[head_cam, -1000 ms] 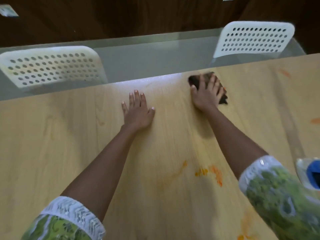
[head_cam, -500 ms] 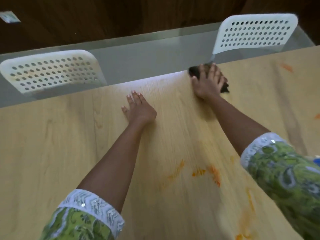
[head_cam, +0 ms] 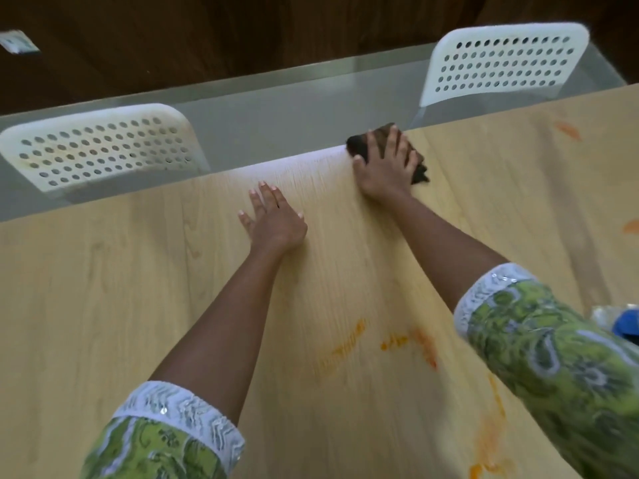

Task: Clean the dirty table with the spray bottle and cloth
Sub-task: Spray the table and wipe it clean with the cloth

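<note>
Dark cloth (head_cam: 416, 164), upper centre-right, at the wooden table (head_cam: 103, 288) far edge: right hand (head_cam: 387, 167) presses it, fingers spread flat. Left hand (head_cam: 275, 219) flat, empty (bracing). Orange stains (head_cam: 427, 347) lower centre unwiped; risk: cloth slipping over the edge.

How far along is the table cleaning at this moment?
Roughly midway, at a guess. The strip between the hands looks free of stains. In hand: the right hand presses the dark cloth at the table's far edge, while the left hand lies flat. Left: orange smears near the person and spots at far right.
</note>
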